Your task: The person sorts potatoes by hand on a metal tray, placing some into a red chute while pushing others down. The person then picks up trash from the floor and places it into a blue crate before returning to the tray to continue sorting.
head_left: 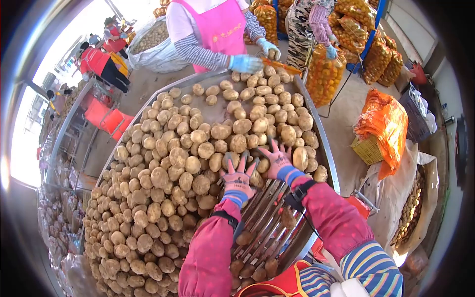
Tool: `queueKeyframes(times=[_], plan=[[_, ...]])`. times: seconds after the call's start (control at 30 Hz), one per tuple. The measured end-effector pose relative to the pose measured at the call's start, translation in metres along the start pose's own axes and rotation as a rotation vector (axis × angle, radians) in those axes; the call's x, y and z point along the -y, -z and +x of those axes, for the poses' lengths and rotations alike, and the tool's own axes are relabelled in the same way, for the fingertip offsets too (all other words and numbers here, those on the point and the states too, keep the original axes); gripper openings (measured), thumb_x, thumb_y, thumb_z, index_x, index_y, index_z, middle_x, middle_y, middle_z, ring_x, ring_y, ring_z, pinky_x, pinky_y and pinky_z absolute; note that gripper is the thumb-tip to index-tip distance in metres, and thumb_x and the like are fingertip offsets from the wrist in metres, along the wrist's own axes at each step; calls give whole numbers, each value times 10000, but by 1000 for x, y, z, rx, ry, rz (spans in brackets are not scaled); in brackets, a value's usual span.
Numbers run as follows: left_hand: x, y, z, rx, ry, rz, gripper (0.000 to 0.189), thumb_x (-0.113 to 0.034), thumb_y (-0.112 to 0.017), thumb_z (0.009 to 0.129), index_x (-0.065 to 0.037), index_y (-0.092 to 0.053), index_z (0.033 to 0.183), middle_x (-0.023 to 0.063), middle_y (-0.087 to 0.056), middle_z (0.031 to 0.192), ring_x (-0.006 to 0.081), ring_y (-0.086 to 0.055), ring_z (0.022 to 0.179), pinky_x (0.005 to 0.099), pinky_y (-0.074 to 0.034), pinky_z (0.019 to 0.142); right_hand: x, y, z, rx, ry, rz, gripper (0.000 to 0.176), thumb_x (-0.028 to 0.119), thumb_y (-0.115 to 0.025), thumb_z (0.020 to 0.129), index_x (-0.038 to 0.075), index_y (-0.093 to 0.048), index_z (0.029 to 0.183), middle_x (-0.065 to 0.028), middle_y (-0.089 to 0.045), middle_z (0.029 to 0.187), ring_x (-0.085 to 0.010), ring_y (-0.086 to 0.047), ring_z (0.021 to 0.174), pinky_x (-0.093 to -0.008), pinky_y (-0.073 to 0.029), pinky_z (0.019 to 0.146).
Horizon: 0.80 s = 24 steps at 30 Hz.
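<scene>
Potatoes (179,157) lie heaped across a metal sorting table (321,133). My left hand (239,179), in a pink glove with dark fingertips and a blue striped cuff, rests with fingers spread against potatoes in the middle. Just right of it, my right hand (277,161), gloved the same way, is also spread, its fingertips touching potatoes. Neither hand is closed around a potato. Below my hands runs a slatted metal grate (267,218) with a few potatoes on it. My forearms cover part of the grate and the heap.
Across the table stands a person in a pink apron (222,29) with blue gloves (246,63). Net sacks (324,74) stand behind, near another person. At right are an orange net bag (383,123) on a yellow crate (367,150) and an open white sack (428,188) of potatoes.
</scene>
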<state>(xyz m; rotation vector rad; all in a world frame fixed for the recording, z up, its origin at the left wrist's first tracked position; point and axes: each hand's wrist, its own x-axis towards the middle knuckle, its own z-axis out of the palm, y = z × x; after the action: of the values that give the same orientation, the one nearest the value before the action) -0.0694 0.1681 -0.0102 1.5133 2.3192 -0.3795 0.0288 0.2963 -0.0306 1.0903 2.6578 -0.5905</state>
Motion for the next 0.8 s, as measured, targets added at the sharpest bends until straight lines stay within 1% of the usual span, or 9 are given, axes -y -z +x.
queueKeyframes(times=[0.03,0.2,0.27,0.4,0.53,0.6,0.7,0.73,0.8], plan=[[1,4,12,-1,12,9,925,-517,-708,682,-382,-221,1457,14,-131,1554,444,-73,1393,639,-223,1025,-6,0,17,12,25,12,992,423,-801,551,380,-320,1418,-174,-131,1533,-459,-195,1367,-655,-224,1044],[8,23,33,-192,30,-39,873,-474,-708,702,-312,-282,1446,34,-280,1506,431,-113,1390,553,-304,1035,4,17,59,-123,57,213,689,370,-682,719,213,-453,1349,-134,-278,1496,-384,-265,1366,-543,-254,1075],[20,15,21,-315,-5,-280,878,-462,-738,682,-243,-326,1426,65,-314,1483,395,-183,1383,525,-248,1081,14,17,32,-231,236,250,720,395,-681,710,176,-443,1353,-183,-321,1458,-362,-327,1330,-490,-264,1089],[70,-5,-68,-357,178,-57,882,-446,-754,667,-184,-352,1406,92,-265,1502,363,-190,1387,567,-179,1090,-27,29,-52,-455,322,-101,742,502,-640,764,177,-395,1385,-188,-348,1438,-351,-291,1352,-496,-158,1119],[114,-64,-150,-280,571,-64,776,-448,-701,721,-209,-390,1390,99,-232,1513,394,-187,1377,585,-160,1085,-138,-23,-57,-572,-275,7,734,511,-606,792,139,-392,1387,-157,-365,1440,-333,-255,1373,-521,-114,1121],[116,-132,-167,-433,705,-175,642,-448,-630,781,-296,-433,1373,72,-216,1525,471,-189,1340,588,-133,1092,-133,-35,-68,-458,-248,-78,739,524,-590,798,130,-387,1390,-144,-362,1446,-330,-249,1376,-526,-106,1121],[73,-94,-174,-227,745,-231,594,-499,-639,759,-365,-495,1320,39,-241,1521,522,-97,1336,582,-131,1098,-95,-36,-72,-345,-251,-160,759,577,-561,797,166,-369,1406,-112,-344,1465,-329,-253,1378,-551,-109,1113],[69,-109,-171,-347,684,-265,621,-505,-665,730,-358,-507,1311,34,-262,1513,513,-60,1349,614,-127,1081,-73,-35,-76,-313,-275,-160,774,617,-548,789,211,-355,1419,-93,-330,1479,-332,-263,1376,-571,-120,1105],[35,-82,-175,-66,621,-271,746,-540,-686,688,-318,-450,1360,13,-270,1509,458,-51,1383,721,-61,1019,-27,-24,-88,-163,-173,-162,752,664,-482,817,274,-312,1437,-105,-303,1493,-344,-282,1368,-598,-144,1088]])
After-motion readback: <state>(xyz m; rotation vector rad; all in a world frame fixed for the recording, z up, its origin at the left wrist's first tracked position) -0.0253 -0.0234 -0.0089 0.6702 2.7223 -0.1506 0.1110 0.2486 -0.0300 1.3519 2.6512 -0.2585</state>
